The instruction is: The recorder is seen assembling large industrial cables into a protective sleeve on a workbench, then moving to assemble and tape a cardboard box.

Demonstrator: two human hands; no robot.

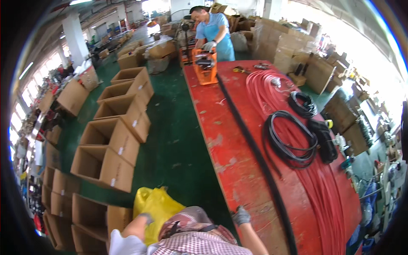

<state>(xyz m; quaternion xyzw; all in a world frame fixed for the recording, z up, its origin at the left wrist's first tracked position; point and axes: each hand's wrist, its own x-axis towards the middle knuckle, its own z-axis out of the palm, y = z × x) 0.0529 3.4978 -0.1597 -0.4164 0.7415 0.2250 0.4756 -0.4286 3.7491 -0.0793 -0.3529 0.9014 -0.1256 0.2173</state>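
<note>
My left hand [147,218], in a grey work glove, is closed on the side of a bright yellow plastic bag [159,208] by my left thigh. The bag's lower part is hidden behind my checked apron. My right hand [241,216], gloved too, rests on the near left edge of the red table [227,170], its fingers stretched forward and holding nothing. Right of that hand, a long black hose [255,151] runs lengthwise along the tabletop to an orange machine [205,68] at the far end.
A co-worker [214,32] in blue leans over the machine. Black cable coils [291,140], a black pouch [323,140] and long red tubing [321,191] cover the table's right side. Open cardboard boxes [121,170] line the green floor [174,136] at left.
</note>
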